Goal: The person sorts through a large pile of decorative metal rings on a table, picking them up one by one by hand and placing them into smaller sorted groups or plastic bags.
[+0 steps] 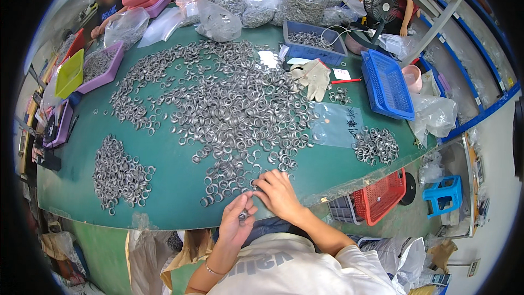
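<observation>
My left hand is raised over the table's near edge with its fingers curled; one or more small grey metal rings show in its palm. My right hand is just to its right, its fingertips pinched on a metal ring close to the left thumb and forefinger. How far the two hands touch is hard to make out. Right beyond them begins a large spread heap of the same rings. A smaller ring pile lies at the left, and another at the right.
The green table also bears a blue-grey bin of rings, work gloves, a red pen, a clear bag and a blue basket. A red crate stands below, right. Other people are at the far side.
</observation>
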A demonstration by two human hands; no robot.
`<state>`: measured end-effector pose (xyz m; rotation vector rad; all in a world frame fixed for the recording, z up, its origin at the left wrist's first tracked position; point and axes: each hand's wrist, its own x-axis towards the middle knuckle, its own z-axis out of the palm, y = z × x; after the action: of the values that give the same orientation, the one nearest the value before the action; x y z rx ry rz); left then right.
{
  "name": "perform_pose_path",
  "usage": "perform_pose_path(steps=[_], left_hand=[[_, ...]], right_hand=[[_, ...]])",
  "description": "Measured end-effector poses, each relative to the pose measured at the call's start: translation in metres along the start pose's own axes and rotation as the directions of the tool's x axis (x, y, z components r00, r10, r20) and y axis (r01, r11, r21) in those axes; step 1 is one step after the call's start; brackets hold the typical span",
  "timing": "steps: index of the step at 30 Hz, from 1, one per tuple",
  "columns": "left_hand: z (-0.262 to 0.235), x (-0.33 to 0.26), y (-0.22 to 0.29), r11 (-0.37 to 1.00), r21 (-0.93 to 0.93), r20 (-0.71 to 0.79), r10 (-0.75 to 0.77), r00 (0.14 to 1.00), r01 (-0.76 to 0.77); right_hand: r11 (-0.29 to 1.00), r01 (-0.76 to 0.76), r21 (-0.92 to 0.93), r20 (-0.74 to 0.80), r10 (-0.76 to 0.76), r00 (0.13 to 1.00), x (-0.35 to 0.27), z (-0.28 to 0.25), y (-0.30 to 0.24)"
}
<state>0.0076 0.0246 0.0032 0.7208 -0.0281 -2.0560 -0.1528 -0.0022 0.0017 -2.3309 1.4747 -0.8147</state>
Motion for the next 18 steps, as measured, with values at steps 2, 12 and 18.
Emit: perform_pose_path(steps=[2, 12, 18], left_hand=[[0.004, -0.001, 0.002, 0.998, 0.065, -0.016, 0.028, 0.999, -0.027], [-0.005, -0.007, 0.001, 0.988, 0.146, -0.004, 0.05, 0.999, -0.049], [-0.002, -0.009, 0.001, 0.988, 0.149, 0.0, 0.048, 0.999, -0.048]], right_hand=[[1.0, 0.013, 0.016, -0.027, -0.013, 1.0, 0.003, 0.0, -0.001], [0.999, -0.006, 0.042, -0.149, 0.013, 0.989, 0.006, 0.009, 0.004], [0.961, -0.113, 0.251, -0.243, 0.176, 0.954, 0.007, 0.003, 0.012]])
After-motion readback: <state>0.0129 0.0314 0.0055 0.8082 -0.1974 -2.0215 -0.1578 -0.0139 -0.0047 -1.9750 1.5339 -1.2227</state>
